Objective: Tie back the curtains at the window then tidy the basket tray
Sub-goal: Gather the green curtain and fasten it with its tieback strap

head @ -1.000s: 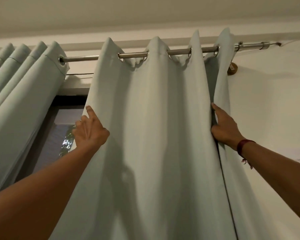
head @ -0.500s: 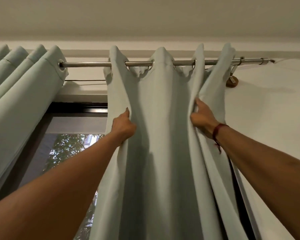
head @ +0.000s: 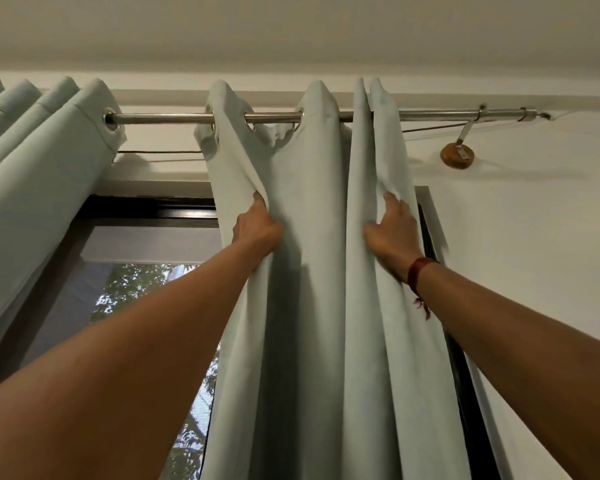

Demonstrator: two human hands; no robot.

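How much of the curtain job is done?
Done: the left curtain hangs bunched aside, and glass shows. In hand: the left hand and right hand are gathering the right curtain. Left: tying both back; no tie or basket tray is visible.

A steel curtain rod [head: 174, 118] carries two pale green curtains by their eyelets: one [head: 32, 188] bunched left, one [head: 312, 271] gathered right.

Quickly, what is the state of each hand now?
Left hand: closed, gripping a fold of the right curtain.
Right hand: fingers on the same curtain's outer folds; a closed grip cannot be told.
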